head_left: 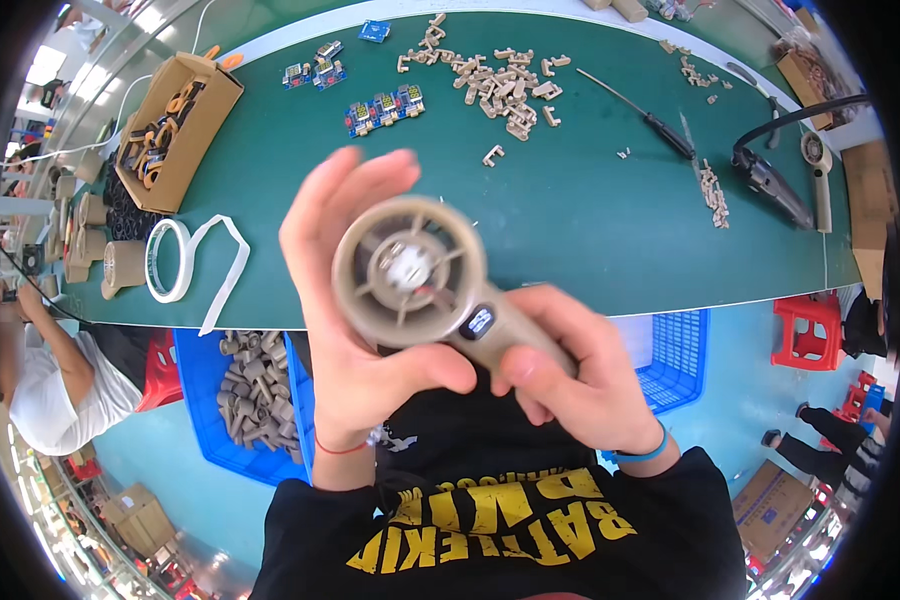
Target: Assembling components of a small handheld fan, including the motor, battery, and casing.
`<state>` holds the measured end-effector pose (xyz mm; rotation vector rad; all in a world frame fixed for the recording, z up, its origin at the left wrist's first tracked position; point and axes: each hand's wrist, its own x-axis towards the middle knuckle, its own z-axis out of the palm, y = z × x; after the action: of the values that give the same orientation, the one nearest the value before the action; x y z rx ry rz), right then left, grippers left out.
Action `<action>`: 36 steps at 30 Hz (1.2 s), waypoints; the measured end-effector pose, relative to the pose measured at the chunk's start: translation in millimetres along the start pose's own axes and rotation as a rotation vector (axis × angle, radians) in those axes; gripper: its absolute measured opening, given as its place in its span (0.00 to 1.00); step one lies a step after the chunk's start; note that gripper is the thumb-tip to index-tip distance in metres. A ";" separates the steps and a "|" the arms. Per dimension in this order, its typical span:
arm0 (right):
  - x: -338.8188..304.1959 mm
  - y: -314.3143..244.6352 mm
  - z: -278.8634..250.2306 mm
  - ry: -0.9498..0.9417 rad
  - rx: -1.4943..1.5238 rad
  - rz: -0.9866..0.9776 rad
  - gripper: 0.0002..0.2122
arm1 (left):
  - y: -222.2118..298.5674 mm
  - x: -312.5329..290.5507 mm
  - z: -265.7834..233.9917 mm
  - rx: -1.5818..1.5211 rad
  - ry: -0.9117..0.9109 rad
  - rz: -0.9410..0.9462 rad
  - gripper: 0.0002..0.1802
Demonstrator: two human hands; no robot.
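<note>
A beige handheld fan (407, 338) is held up in front of me, its round head to the upper left and its handle slanting down to the right. A small dark display (478, 321) sits where head and handle meet. My left hand (335, 290) curves around the left side of the fan's head, thumb below and fingers above. My right hand (580, 370) is closed around the handle, with the thumb on its front. Inside the ring, spokes and a pale hub show. The handle's lower end is hidden by my right hand.
On the green table (570, 240) lie small beige clips (505, 90), circuit boards (385, 110), a screwdriver (660, 130), a black corded tool (770, 185) and a tape roll (168, 262). A cardboard box (200, 130) stands left. Below, a blue crate (205, 400) holds beige parts. A person (65, 385) sits at far left.
</note>
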<state>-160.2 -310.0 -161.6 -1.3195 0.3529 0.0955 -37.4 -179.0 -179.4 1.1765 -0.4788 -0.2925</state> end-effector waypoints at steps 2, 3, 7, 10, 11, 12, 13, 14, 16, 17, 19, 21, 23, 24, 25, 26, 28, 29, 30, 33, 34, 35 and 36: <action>-1.2 -1.9 2.9 -0.111 0.120 0.049 0.21 | -2.2 7.2 -8.2 0.130 -0.103 0.106 0.55; -3.3 -3.5 3.4 -0.116 0.124 0.053 0.21 | -3.1 8.6 -8.2 0.165 -0.110 0.116 0.50; -0.7 -6.6 -2.1 -0.164 0.230 0.138 0.23 | -11.9 8.8 -8.1 0.210 -0.093 0.233 0.43; 0.4 -2.0 2.0 -0.089 0.126 0.117 0.25 | -13.4 6.5 1.3 0.276 0.050 0.094 0.50; -0.3 -0.3 3.8 -0.011 0.011 0.068 0.26 | -15.0 6.7 0.1 0.277 0.050 0.091 0.50; 2.6 20.4 3.6 0.149 -0.398 -0.439 0.26 | -16.6 7.0 -3.2 0.274 0.029 0.142 0.45; 3.6 18.7 3.9 0.147 -0.398 -0.432 0.26 | -19.3 7.3 -8.1 0.268 0.012 0.189 0.42; 4.8 14.5 3.9 0.163 -0.613 -0.418 0.26 | -21.4 7.9 -10.7 0.268 0.015 0.183 0.42; 6.9 12.8 3.0 0.179 -0.828 -0.398 0.27 | -24.3 10.0 -13.4 0.374 -0.033 0.299 0.43; 7.6 13.9 2.3 0.178 -0.803 -0.423 0.27 | -24.8 11.1 -14.9 0.373 -0.034 0.297 0.43; 8.2 17.5 1.5 0.173 -0.753 -0.470 0.28 | -25.3 11.6 -17.9 0.359 -0.074 0.316 0.43; 7.1 22.4 0.9 0.204 -0.786 -0.510 0.27 | -26.2 10.3 -14.3 0.312 -0.053 0.301 0.44; 7.8 21.4 -2.1 0.234 -0.823 -0.555 0.27 | -26.8 10.6 -10.7 0.265 -0.030 0.291 0.44; 8.7 18.2 -4.4 0.268 -0.935 -0.630 0.27 | -26.8 10.6 -9.6 0.235 0.018 0.238 0.44; 8.9 16.6 -6.5 0.303 -1.046 -0.706 0.27 | -26.7 10.5 -9.7 0.205 0.065 0.185 0.44; 7.1 18.2 -9.9 0.300 -1.046 -0.707 0.27 | -25.7 10.4 -13.0 0.196 0.071 0.141 0.46; 0.5 22.6 -20.1 0.379 -0.703 -0.635 0.27 | -26.1 11.5 -15.9 0.163 0.079 0.151 0.46; -2.1 16.9 -24.8 0.372 -0.704 -0.634 0.27 | -25.8 10.6 -18.2 0.129 0.092 0.160 0.47; -4.1 5.1 -30.0 0.233 -0.184 -0.390 0.26 | -24.0 9.4 -18.9 0.113 0.088 0.135 0.49; 8.5 -8.1 -25.8 0.121 0.349 -0.066 0.22 | -26.8 10.0 -11.3 0.026 0.031 0.126 0.50; 15.2 -4.1 -24.3 0.046 0.295 -0.052 0.20 | -29.0 9.2 -10.2 -0.002 0.022 0.127 0.51; 19.8 -0.7 -21.3 -0.027 0.246 -0.040 0.19 | -30.3 8.6 -8.5 0.000 0.021 0.124 0.51; 25.3 1.2 -10.7 0.007 0.284 -0.073 0.17 | -31.4 8.0 -6.9 -0.011 -0.010 0.112 0.51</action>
<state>-138.9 -323.3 -172.6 -1.0510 0.3110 -0.0204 -26.1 -188.6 -209.1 1.1332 -0.5493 -0.2040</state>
